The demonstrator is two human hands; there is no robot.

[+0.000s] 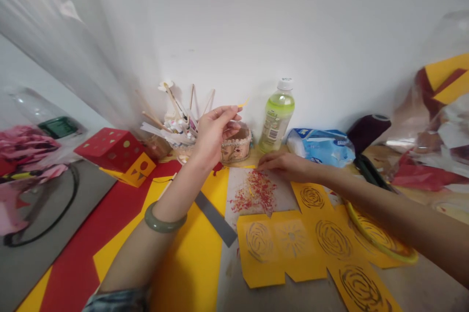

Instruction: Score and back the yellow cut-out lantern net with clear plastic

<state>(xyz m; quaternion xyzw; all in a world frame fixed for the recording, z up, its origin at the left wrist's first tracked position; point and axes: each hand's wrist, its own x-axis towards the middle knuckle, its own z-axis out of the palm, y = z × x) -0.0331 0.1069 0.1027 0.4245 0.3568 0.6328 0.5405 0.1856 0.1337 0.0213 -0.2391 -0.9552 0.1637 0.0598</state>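
Observation:
My left hand (220,128) is raised in front of the wall, thumb and fingers pinching a thin yellow paper strip (243,103). My right hand (280,164) rests low on the work surface, fingers stretched leftward with nothing visible in them, at the far edge of a pile of red and yellow paper scraps (258,189). Close behind its fingertips stands a bottle of green liquid (276,119). Nearer to me lies a yellow paper box cutout (306,273) with swirl and sunburst cut patterns. Beneath my left forearm are yellow paper sheets (194,258) and a grey strip (216,219).
At the left sits a red and yellow paper box (113,150), beside a pink glue gun (10,209). Behind my left hand are a basket (238,148) and a bunch of brushes and pens (179,121). A blue tissue pack (322,145) and a yellow ring (381,246) are to the right.

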